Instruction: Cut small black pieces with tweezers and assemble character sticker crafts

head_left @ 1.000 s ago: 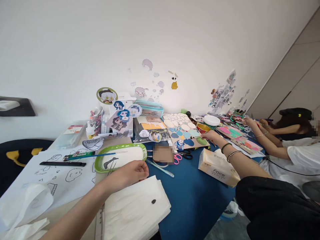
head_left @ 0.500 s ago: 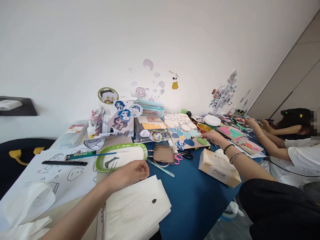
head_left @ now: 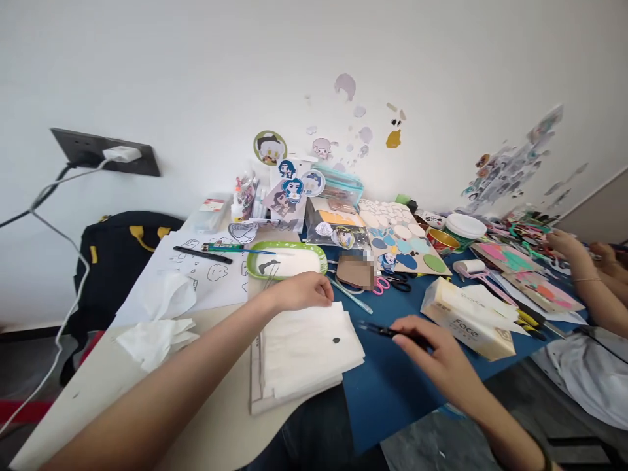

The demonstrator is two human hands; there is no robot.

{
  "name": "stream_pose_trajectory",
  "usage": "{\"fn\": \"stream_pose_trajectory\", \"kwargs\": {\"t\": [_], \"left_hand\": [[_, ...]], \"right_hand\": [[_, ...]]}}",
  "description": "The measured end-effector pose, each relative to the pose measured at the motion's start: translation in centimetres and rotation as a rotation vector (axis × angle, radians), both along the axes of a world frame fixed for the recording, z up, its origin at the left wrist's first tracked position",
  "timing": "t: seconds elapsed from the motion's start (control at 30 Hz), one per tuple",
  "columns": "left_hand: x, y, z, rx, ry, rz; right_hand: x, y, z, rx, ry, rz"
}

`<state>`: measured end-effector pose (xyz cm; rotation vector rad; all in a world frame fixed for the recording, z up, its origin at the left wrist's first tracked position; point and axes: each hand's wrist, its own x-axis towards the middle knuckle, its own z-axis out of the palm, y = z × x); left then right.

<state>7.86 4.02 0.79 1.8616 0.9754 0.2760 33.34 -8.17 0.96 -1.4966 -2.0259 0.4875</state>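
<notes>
In my right hand (head_left: 434, 350) is a pair of black tweezers (head_left: 377, 328), its blurred thin tips pointing left towards the stack of white tissues (head_left: 307, 356). A small dark oval piece (head_left: 336, 340) lies on that stack near its right edge. My left hand (head_left: 304, 291) rests at the stack's far edge with its fingers curled; what they hold, if anything, is hidden. Behind it stands a green-rimmed tray (head_left: 321, 255) with a white inside and a dark, bent piece (head_left: 268, 266). Thin metal prongs (head_left: 273, 276) cross the tray's near side and vanish behind my left hand.
A tissue pack (head_left: 466, 324) stands beyond my right hand. Pink scissors (head_left: 381, 284) and a clear pen (head_left: 353, 297) lie behind the stack. Left are crumpled tissues (head_left: 159, 340), drawn sheets (head_left: 157, 278) and a black cutter (head_left: 203, 254). A co-worker's arm (head_left: 583, 271) reaches in at right.
My right hand has come back from the board and bowls at the back to beside the tissue stack, bringing the tweezers. My left hand keeps its place by the tray. The view has turned left.
</notes>
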Motion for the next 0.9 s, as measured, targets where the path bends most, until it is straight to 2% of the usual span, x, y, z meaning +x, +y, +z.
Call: {"fn": "stream_pose_trajectory", "kwargs": {"t": [0.07,0.13,0.37,0.67,0.77,0.9], "left_hand": [[0.0,0.1,-0.2,0.009,-0.024,-0.014],[0.1,0.1,-0.3,0.017,-0.033,-0.016],[0.1,-0.2,0.1,0.012,-0.022,-0.018],[0.4,-0.3,-0.2,0.046,0.019,0.006],[0.4,-1.0,1.1,0.163,0.079,0.078],[-0.2,-3.3,4.7,0.484,0.083,0.188]], "right_hand": [[-1.2,-0.8,-1.5,-0.009,-0.009,0.074],[-1.8,-0.6,-2.4,0.007,-0.045,0.130],[-1.4,0.5,-2.7,0.162,-0.130,0.197],[-1.3,0.1,-3.8,0.043,-0.171,0.184],[-1.2,0.0,-3.7,0.021,-0.148,0.178],[-0.6,0.1,-3.7,0.024,-0.029,0.116]]}}
